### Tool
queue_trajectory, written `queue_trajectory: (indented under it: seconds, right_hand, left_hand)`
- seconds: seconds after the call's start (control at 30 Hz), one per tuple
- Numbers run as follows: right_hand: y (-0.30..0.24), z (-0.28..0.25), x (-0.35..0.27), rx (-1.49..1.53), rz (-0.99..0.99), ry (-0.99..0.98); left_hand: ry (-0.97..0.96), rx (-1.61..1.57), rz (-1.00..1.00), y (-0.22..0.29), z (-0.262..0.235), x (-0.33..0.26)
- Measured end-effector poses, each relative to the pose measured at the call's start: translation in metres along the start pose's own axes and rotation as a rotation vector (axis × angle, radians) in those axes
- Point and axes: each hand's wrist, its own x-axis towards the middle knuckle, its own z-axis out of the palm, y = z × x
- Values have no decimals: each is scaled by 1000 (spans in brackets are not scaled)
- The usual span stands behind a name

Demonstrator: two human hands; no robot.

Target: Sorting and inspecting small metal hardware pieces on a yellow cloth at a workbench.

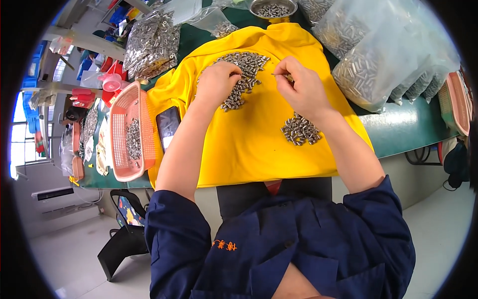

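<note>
A yellow cloth garment (259,149) is spread over the table in front of me. On it lies a large pile of small silvery metal cylinders (251,62). My left hand (217,82) rests at the left side of that pile, thumb and fingers pinched together; what is between them is hidden. Right of the pile, my right hand (301,87) is raised with its fingers curled closed. Something tiny and dark shows at its fingertips, too small to name. Below my right wrist sits a smaller heap of the same metal cylinders (300,130).
A pink plastic basket (118,167) with metal parts stands left, beside a dark phone (168,124). Bags of metal parts (152,45) lie back left, more clear bags (358,74) at right. A metal bowl (273,9) of parts stands at the back, a chair (122,244) lower left.
</note>
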Motion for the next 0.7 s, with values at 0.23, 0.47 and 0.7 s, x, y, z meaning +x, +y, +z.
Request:
queue_trajectory:
  seconds: [0.23, 0.47, 0.7]
  right_hand:
    - [4, -4, -3, 164, 131, -3]
    - [5, -5, 1, 172, 111, -69]
    - [3, -2, 2, 107, 83, -118]
  left_hand:
    - [-8, -1196, -298, 43, -2, -10]
    - [-26, -1530, -283, 50, 22, -25]
    - [-56, -1571, -238, 48, 25, -26]
